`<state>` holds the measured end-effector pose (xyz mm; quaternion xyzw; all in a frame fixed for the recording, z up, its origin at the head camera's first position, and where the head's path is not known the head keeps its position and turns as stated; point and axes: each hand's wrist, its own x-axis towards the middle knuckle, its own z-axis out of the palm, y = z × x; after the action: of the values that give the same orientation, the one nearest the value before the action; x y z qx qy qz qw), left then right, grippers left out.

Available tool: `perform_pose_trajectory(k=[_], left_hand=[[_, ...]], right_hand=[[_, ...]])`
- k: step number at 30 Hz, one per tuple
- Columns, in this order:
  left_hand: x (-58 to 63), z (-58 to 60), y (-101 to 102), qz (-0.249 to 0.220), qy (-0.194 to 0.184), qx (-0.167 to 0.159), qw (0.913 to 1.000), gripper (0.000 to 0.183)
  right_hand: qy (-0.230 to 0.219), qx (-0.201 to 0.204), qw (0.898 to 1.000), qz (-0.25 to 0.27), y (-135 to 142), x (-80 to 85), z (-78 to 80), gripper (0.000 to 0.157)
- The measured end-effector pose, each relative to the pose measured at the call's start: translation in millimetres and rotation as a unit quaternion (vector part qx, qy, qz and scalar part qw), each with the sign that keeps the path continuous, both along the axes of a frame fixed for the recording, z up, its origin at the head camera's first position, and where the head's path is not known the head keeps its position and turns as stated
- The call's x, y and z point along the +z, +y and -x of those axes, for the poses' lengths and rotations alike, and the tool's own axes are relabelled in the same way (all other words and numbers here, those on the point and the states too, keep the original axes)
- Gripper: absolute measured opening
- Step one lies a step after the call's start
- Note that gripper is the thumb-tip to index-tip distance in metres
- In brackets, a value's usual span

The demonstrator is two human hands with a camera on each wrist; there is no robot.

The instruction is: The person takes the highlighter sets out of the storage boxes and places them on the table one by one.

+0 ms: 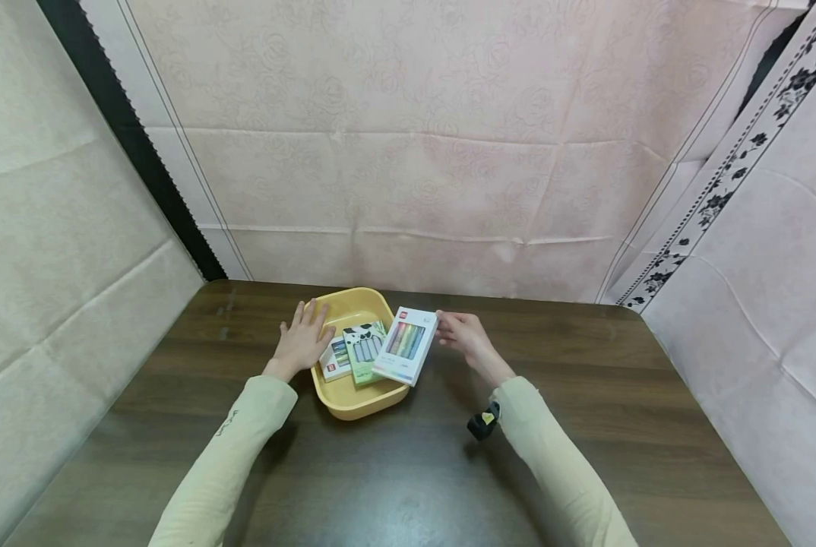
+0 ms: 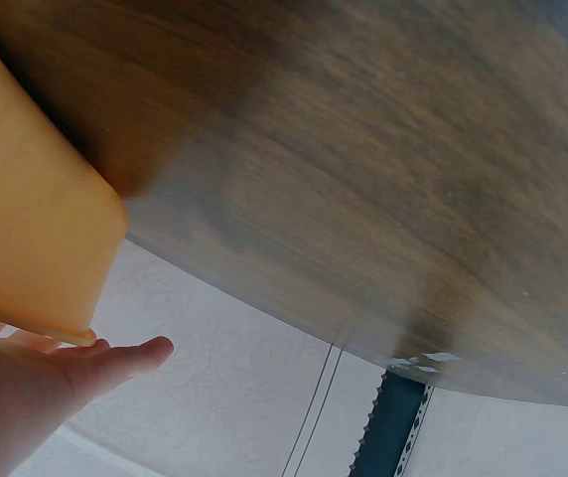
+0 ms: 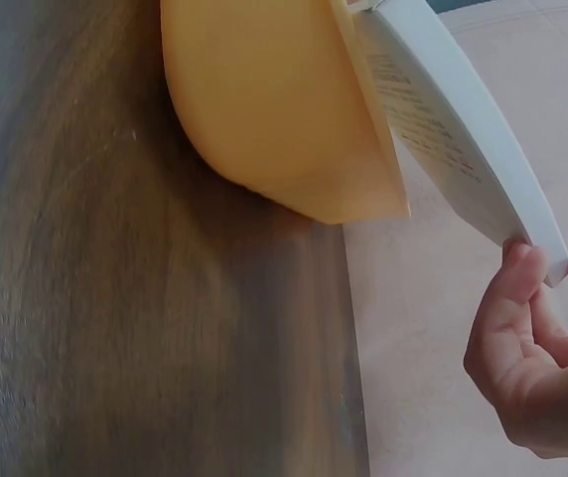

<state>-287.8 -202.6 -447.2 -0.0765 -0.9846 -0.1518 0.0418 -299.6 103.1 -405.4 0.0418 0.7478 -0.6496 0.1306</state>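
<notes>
A yellow plastic basin [image 1: 360,411] stands on the table. My left hand [image 1: 302,339] lies against its left rim, fingers straight and spread; the left wrist view shows that hand [image 2: 51,388] at the basin's edge. With fingertips and thumb, my right hand [image 1: 468,336] pinches the upper right corner of a white box [image 1: 406,346] that pictures coloured pens. This box slants over the basin's right rim. In the right wrist view, the box's printed underside [image 3: 443,134] faces the camera. Inside the basin are a green-and-white cow-patterned box [image 1: 365,374] and a smaller white box [image 1: 336,359], partly overlapped.
The dark wooden table [image 1: 586,395] extends to both sides and in front of the basin. Pale patterned cloth [image 1: 394,182] hangs behind its far edge, with more cloth at the left and right. A black strapped device [image 1: 483,422] sits at my right wrist.
</notes>
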Motion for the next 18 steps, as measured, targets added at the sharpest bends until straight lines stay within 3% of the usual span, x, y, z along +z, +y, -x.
perform_pose_trajectory(k=[18], left_hand=[[-1.7, 0.3, -1, -0.003, -0.001, 0.001, 1.0000, 0.058]], right_hand=[[-0.012, 0.005, 1.000, -0.009, 20, 0.5, 2.3, 0.042]])
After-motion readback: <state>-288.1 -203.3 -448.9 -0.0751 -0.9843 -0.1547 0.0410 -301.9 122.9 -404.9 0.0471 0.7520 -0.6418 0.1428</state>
